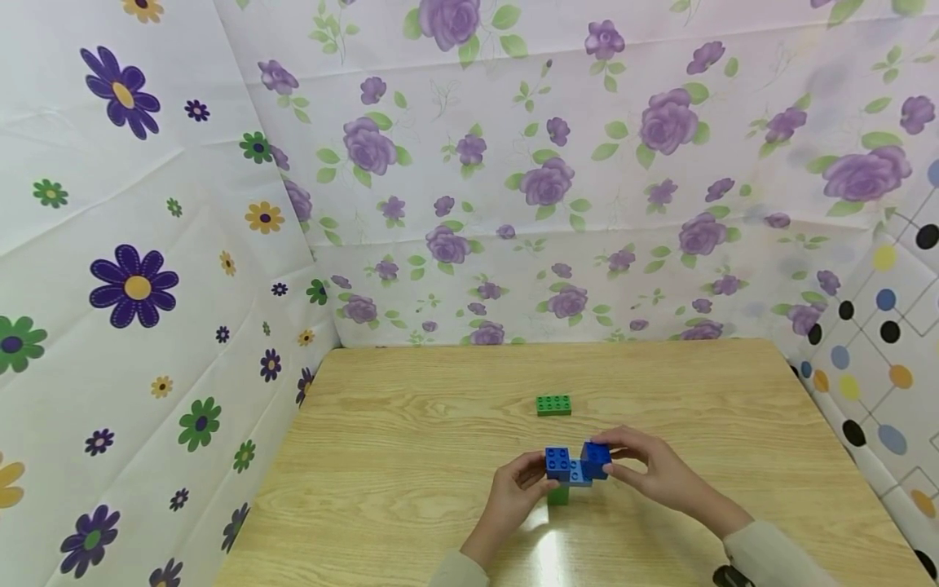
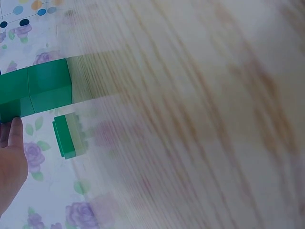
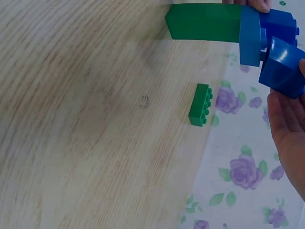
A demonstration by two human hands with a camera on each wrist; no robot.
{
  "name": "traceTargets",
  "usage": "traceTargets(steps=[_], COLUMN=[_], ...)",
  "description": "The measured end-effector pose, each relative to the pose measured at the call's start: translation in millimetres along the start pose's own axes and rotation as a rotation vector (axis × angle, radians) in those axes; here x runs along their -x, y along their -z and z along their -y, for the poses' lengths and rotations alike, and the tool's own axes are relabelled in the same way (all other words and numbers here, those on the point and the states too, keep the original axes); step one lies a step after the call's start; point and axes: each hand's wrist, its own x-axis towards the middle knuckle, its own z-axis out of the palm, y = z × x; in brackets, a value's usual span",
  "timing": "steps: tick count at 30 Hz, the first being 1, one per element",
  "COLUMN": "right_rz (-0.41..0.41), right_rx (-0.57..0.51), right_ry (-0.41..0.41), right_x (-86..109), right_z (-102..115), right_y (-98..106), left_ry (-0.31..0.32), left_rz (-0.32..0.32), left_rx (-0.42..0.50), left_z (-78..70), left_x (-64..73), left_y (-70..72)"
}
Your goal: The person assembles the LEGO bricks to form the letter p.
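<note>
My left hand [image 1: 511, 495] holds a small toy-brick stack at its top, thumb in front and fingers behind. A dark blue brick [image 1: 557, 459] sits on the left part of a light blue brick [image 1: 579, 474], which juts rightward from a green brick column [image 1: 558, 495]. That column also shows in the left wrist view as green bricks [image 2: 47, 86]. My right hand [image 1: 656, 466] pinches a second dark blue brick [image 3: 283, 67] between thumb and fingers. Tilted, this brick is at the light blue brick's free right end; whether it is pressed on cannot be told.
A green brick [image 1: 553, 405] with two rows of studs lies on the wooden table [image 1: 411, 424], beyond the hands. Flower-patterned sheets [image 1: 469, 196] hang behind the table and at its left; a dotted sheet [image 1: 891, 350] is at the right.
</note>
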Motion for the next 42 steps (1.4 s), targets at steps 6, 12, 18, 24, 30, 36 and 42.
traceTargets(steps=[6, 12, 18, 24, 30, 36, 42], right_rz=[-0.017, -0.045, -0.065, -0.065, -0.073, -0.082, -0.085], right_rx=[0.024, 0.076, 0.086, 0.149, 0.184, 0.213, 0.195], right_ry=[0.039, 0.07, 0.093, 0.118, 0.168, 0.174, 0.15], right_x=[2.5, 2.3, 3.5, 1.8, -3.5, -5.9, -2.2], right_z=[1.0, 2.3, 1.6, 11.0, 43.2, 54.5, 53.6], right_y=[-4.4, -6.4, -10.1, -11.5, -9.8, -10.3, -10.6], left_ry=[-0.005, 0.0, 0.004, 0.004, -0.006, -0.027, -0.019], left_rz=[0.001, 0.002, 0.001, 0.001, 0.006, -0.003, 0.0], left_rx=[0.009, 0.014, 0.015, 0.016, 0.009, -0.002, 0.002], left_z=[0.2, 0.5, 2.2, 3.3, 1.7, 0.7, 1.1], left_x=[0.3, 0.2, -0.2, -0.5, -0.6, 0.1, 0.9], left_y=[-0.2, -0.2, -0.1, -0.3, 1.4, 3.2, 0.8])
